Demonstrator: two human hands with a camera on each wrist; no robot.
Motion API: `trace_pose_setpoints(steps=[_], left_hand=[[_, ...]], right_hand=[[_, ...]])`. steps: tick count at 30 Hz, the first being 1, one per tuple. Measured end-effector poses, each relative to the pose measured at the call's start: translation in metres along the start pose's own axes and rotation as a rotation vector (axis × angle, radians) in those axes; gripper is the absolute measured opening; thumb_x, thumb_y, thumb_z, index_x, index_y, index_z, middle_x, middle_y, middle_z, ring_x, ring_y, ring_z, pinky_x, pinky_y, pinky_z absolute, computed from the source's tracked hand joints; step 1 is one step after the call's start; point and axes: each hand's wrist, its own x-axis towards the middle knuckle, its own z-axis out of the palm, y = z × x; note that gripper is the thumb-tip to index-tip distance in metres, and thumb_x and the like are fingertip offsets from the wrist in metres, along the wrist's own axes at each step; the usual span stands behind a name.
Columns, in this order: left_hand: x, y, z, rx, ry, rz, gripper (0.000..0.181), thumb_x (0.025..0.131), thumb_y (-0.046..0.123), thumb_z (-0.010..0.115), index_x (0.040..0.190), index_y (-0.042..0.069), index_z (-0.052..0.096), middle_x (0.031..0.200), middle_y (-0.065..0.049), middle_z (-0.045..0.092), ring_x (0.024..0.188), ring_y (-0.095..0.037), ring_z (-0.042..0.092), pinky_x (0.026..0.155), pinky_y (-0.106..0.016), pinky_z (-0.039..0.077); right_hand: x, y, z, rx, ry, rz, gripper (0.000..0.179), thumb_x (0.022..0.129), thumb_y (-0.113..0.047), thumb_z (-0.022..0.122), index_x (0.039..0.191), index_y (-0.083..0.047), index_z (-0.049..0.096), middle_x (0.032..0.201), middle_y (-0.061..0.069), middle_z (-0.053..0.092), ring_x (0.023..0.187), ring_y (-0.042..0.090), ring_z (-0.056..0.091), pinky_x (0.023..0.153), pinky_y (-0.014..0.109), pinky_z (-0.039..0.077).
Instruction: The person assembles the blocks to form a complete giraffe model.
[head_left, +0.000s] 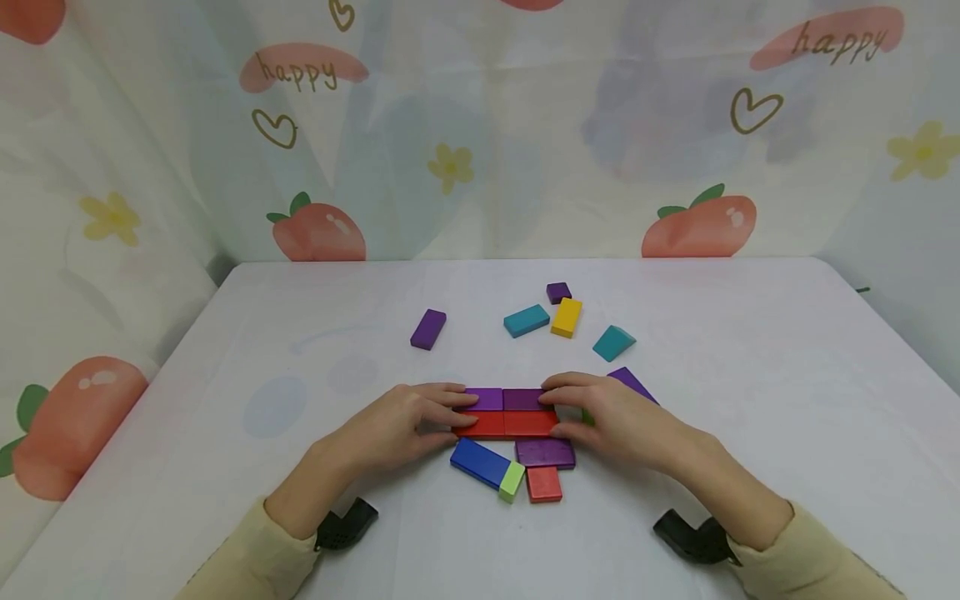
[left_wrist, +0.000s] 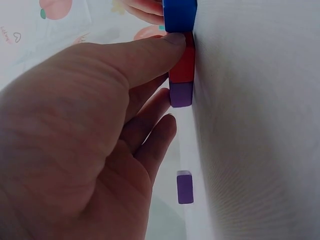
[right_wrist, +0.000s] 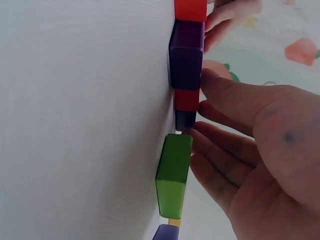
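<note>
Left hand [head_left: 405, 423]: fingers and thumb pinch the left end of a flat rectangle of blocks [head_left: 504, 412]. Right hand [head_left: 615, 418]: fingers and thumb likewise pinch the right end. The rectangle lies mid-tabletop [head_left: 712, 333] and is made of four pieces in two rows. Near row: two red blocks [head_left: 487, 425], end to end, bright and smooth. Far row: two purple blocks [head_left: 483, 399], the left lighter, the right darker. Seams are straight; fingertips hide the outer ends.

Just beside the near edge: a purple block [head_left: 545, 454], with a small red block [head_left: 543, 485] touching it. To their left, a blue block [head_left: 478, 462] meets a small light green block [head_left: 512, 482].

By the right hand: a green block [right_wrist: 172, 177], largely hidden in the head view, and a violet block [head_left: 634, 385], partly covered.

Farther out: a teal block [head_left: 527, 321], a yellow block [head_left: 566, 318], a teal wedge [head_left: 613, 343].
</note>
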Motion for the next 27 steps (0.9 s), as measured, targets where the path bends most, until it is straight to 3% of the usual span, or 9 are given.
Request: trace_pose_setpoints(steps=[8, 16, 27], left_hand=[[0.003, -0.001, 0.002, 0.001, -0.001, 0.004, 0.039, 0.093, 0.013, 0.075, 0.132, 0.019, 0.070, 0.144, 0.005, 0.057, 0.139, -0.016, 0.044, 0.107, -0.039, 0.044], [0.006, 0.000, 0.004, -0.010, -0.003, -0.010, 0.040, 0.094, 0.014, 0.074, 0.133, 0.020, 0.069, 0.145, 0.006, 0.056, 0.140, -0.016, 0.044, 0.107, -0.039, 0.043], [0.001, 0.001, 0.001, -0.031, 0.001, -0.021, 0.039, 0.094, 0.013, 0.074, 0.132, 0.019, 0.070, 0.145, 0.006, 0.056, 0.140, -0.017, 0.043, 0.108, -0.040, 0.042]], right_hand=[[-0.011, -0.001, -0.013, 0.032, 0.050, 0.013, 0.029, 0.091, -0.019, 0.077, 0.120, -0.015, 0.073, 0.121, -0.002, 0.064, 0.114, 0.023, 0.061, 0.092, 0.041, 0.055], [-0.020, -0.004, -0.015, 0.077, -0.065, -0.052, 0.025, 0.091, -0.018, 0.078, 0.114, -0.026, 0.073, 0.111, -0.013, 0.060, 0.104, 0.012, 0.059, 0.086, 0.031, 0.056], [-0.020, -0.006, -0.009, 0.064, -0.138, -0.078, 0.025, 0.089, -0.018, 0.079, 0.111, -0.028, 0.073, 0.106, -0.017, 0.060, 0.101, 0.006, 0.058, 0.086, 0.029, 0.055]])
